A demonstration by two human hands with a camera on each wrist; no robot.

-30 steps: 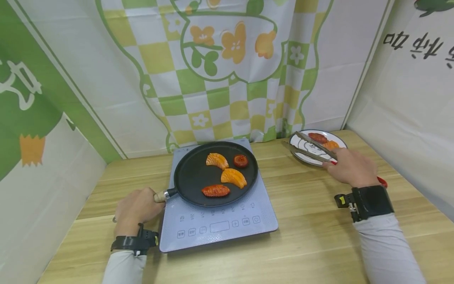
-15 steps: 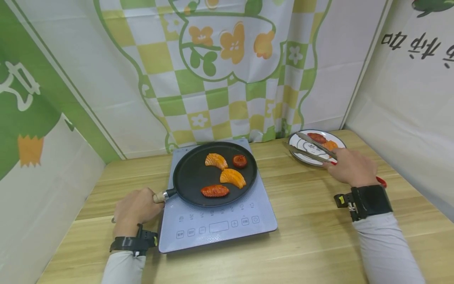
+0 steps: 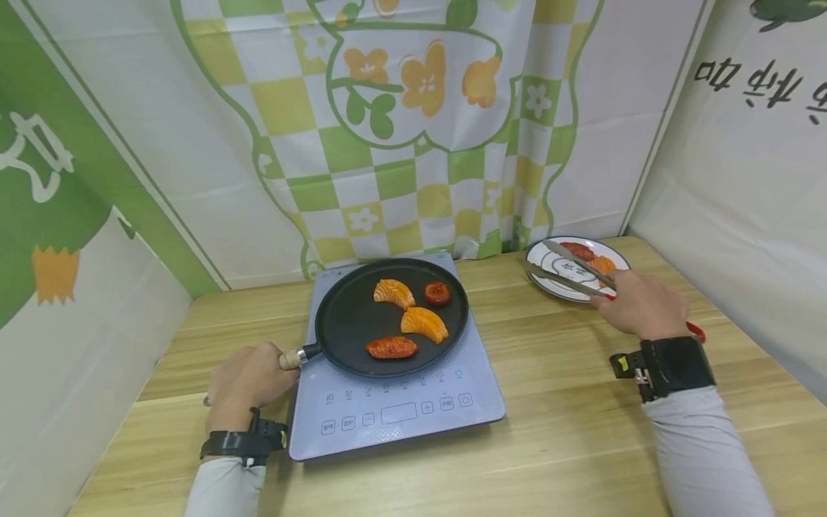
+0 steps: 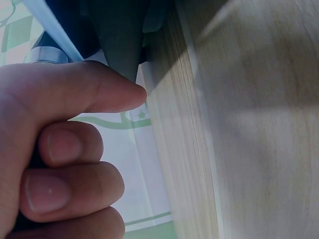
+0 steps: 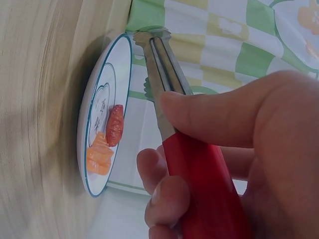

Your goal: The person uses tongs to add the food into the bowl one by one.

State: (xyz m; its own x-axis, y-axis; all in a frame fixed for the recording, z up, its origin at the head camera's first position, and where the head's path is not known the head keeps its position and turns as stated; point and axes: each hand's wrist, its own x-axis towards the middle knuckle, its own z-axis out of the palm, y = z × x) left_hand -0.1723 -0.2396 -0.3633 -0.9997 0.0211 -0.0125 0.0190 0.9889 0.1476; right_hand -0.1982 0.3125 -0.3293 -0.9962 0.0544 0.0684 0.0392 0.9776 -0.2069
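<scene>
My left hand (image 3: 248, 380) grips the wooden handle (image 3: 291, 359) of a flat black frying pan (image 3: 349, 316). Two orange salmon-like slices (image 3: 423, 324), a small round red piece (image 3: 437, 293) and a reddish wing-shaped piece (image 3: 391, 347) lie in the pan. At the right, my right hand (image 3: 639, 305) holds metal tongs with a red handle (image 5: 199, 184). Above a white plate (image 3: 549, 286), the tong arms stand apart with nothing between their tips. A reddish piece (image 5: 115, 125) and an orange slice (image 5: 99, 155) lie on the plate.
Beneath the pan is a grey induction cooktop (image 3: 452, 424) with a touch panel along its front. All stands on a wooden table (image 3: 543, 445). A checked curtain (image 3: 400, 179) hangs behind, and a pale wall panel (image 3: 743, 237) borders the right side.
The tong tips have shifted very slightly to the right over the plate. The pan, the food and my left hand stay where they were.
</scene>
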